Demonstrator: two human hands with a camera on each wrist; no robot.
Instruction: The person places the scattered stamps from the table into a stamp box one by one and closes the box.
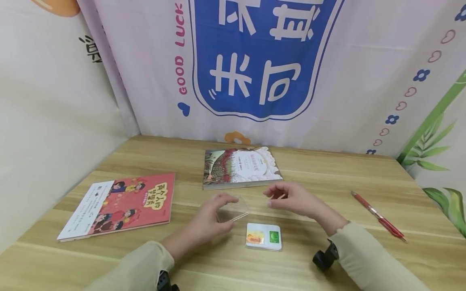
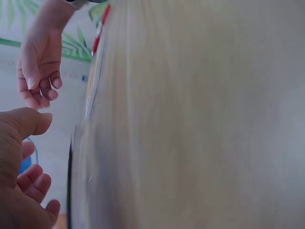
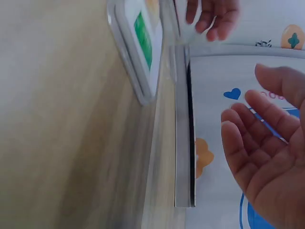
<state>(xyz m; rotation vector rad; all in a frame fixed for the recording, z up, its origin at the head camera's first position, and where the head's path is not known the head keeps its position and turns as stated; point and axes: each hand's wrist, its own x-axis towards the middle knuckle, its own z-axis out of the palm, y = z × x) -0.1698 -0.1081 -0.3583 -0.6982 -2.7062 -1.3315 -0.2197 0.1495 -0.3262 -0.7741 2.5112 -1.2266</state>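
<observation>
A clear, flat plastic cover [image 1: 234,209] lies on the table beside my left hand [image 1: 212,216]. The thumb and forefinger of that hand spread apart around it in the head view; in the left wrist view [the hand] the left hand [image 2: 24,167] looks raised, with nothing gripped. Just right of the cover and nearer me is a small white rectangular case [image 1: 263,237] bearing an orange picture and a green one. My right hand [image 1: 291,199] hovers beyond the case, its fingers loosely bent and holding nothing, as the right wrist view of the right hand [image 3: 267,148] also shows.
A red picture book [image 1: 145,202] lies at the left of the wooden table [image 1: 313,266]. Another book [image 1: 242,167] lies at the back middle, beyond both hands. On the right is a red pen [image 1: 378,216]. A printed curtain [image 1: 145,81] hangs behind the table.
</observation>
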